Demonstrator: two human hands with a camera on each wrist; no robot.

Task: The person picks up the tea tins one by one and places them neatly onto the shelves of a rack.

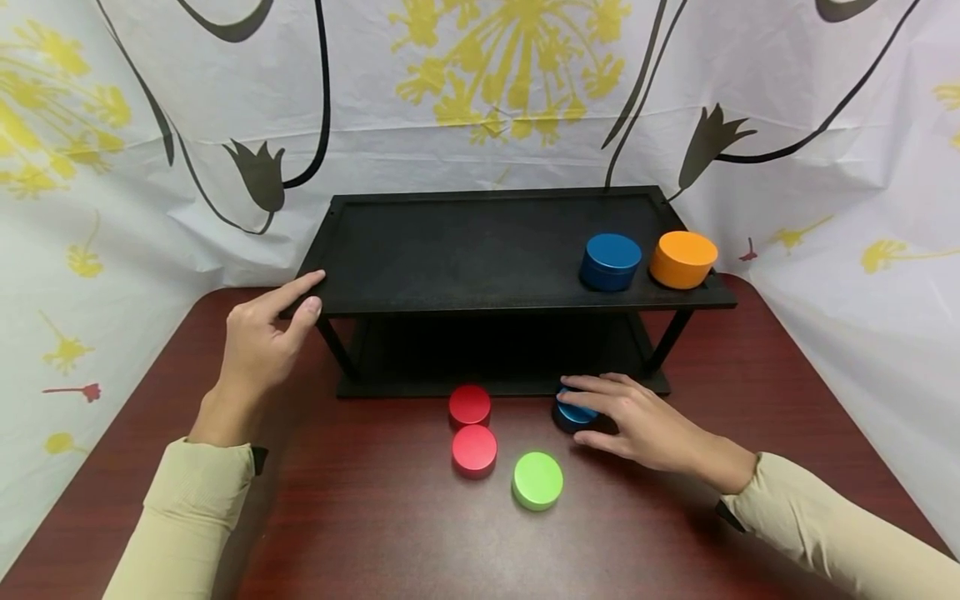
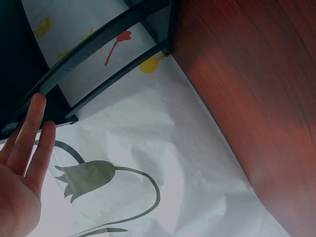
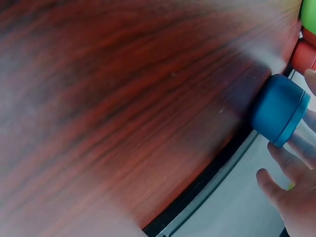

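A small, round blue tin point(image 3: 279, 108) sits on a reddish-brown wooden bench point(image 1: 360, 517), just in front of the lower tier of a black two-tier shelf point(image 1: 450, 242). It has a smooth metallic sheen, a flat lid and a thin seam below the lid's rim. The tin stands upright, lid facing up, its round axis vertical.

The right hand point(image 1: 637, 421) reaches over it with fingers loosely extended across the lid; the thumb lies beside the near side, though whether it touches is hard to tell. The left hand point(image 1: 258, 342) is open, its forefinger resting on the shelf's front left corner.

To the left of the tin are two red tins point(image 1: 474, 450), one just in front of the other, and nearer the viewer a light green tin point(image 1: 537, 481). On the shelf's top, toward the right end, a larger blue tin point(image 1: 611, 262) stands beside an orange tin point(image 1: 683, 260).
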